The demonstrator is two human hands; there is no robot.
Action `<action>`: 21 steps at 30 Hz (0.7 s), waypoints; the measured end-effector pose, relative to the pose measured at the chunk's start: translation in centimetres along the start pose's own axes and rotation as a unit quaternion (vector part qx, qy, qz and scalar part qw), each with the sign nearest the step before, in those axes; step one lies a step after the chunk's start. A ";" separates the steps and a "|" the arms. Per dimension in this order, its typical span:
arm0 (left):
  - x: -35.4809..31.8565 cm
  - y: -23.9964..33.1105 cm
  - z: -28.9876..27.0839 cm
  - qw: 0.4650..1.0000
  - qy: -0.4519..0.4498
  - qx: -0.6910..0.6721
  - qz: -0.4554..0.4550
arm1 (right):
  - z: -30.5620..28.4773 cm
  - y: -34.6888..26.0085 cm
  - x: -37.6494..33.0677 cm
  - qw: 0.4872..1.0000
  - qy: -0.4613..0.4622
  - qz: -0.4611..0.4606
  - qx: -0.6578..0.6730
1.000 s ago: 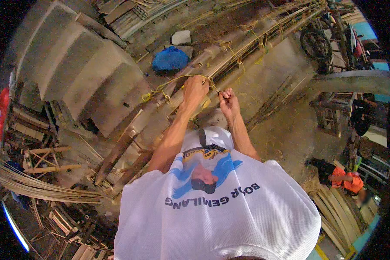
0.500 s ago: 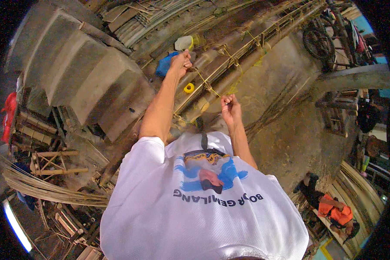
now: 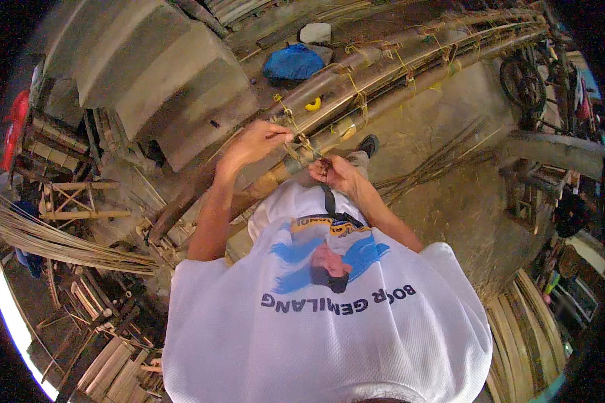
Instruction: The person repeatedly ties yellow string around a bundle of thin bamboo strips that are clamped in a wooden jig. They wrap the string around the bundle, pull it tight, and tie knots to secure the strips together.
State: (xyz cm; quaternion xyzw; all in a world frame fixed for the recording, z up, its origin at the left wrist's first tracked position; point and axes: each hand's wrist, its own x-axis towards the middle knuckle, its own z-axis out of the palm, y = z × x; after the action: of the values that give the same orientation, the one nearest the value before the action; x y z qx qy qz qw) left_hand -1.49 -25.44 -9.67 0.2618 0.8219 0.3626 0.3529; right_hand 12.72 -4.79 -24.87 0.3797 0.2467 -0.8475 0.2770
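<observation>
We are pinching a thin yellowish binding strip [image 3: 296,131] with the left hand [image 3: 252,142], fingers closed on it, and the right hand [image 3: 334,173] is gripping its lower end shut against the bamboo pole bundle [image 3: 383,77]. Strip is looking light, flexible, likely splintery; best held near the knot. Poles are looking stiff, heavy. No containers showing contents; a blue cloth bundle [image 3: 293,62] is lying beyond.

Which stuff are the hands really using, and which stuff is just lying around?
In use:
left hand pinching the yellow cord
right hand at the cord's lower end
bundle of bamboo poles the cord wraps

Just lying about:
blue cloth
yellow ring
grey block
bicycle wheel
loose thin sticks
</observation>
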 end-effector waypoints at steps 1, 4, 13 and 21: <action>0.2 -0.6 0.8 0.999 0.000 -0.048 0.000 | 0.3 0.1 0.3 1.000 0.026 -0.013 0.009; 0.9 -1.9 1.8 0.990 -0.008 -0.139 0.018 | 0.0 -0.6 -2.4 0.958 0.095 -0.107 0.250; 2.2 -4.0 2.8 0.996 -0.010 -0.009 0.087 | 20.2 -8.5 -11.3 0.926 -0.305 -0.117 0.187; 3.0 -9.0 6.0 0.967 0.178 0.132 0.128 | 29.1 -6.3 0.4 0.604 -0.151 -0.266 -0.736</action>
State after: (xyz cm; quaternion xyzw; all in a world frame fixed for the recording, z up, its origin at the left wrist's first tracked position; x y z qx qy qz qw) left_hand -0.31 -26.30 -20.82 0.3406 0.8714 0.3342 0.1142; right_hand -6.38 -18.56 -6.71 -0.1681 0.8317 -0.4619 0.2583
